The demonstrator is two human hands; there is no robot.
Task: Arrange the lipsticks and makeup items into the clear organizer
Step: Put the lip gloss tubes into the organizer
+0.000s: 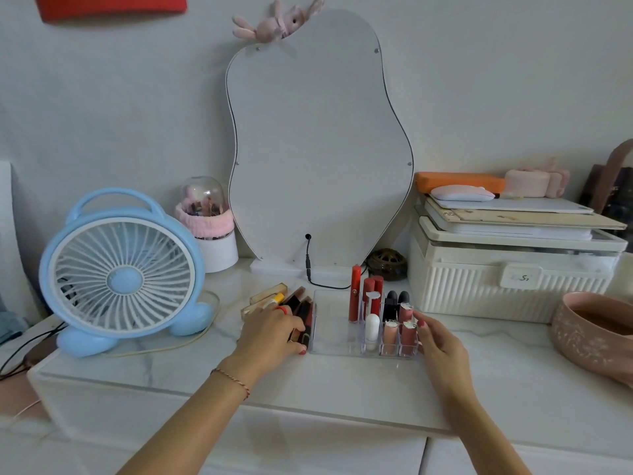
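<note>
Here the clear plastic organizer [329,323] sits mid-counter on white marble, glossy tubes [371,298] upright in its right cells. The left hand [270,332] curls over dark square lipsticks [303,315] beside it; the right hand [440,344], fingers loosely spread, touches its right wall. The white box [513,279] label is unreadable.

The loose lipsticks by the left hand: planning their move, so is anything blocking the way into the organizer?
Nothing visible does. The loose lipsticks lie beside the clear organizer, whose left section is open; the left hand rests on them.
</note>
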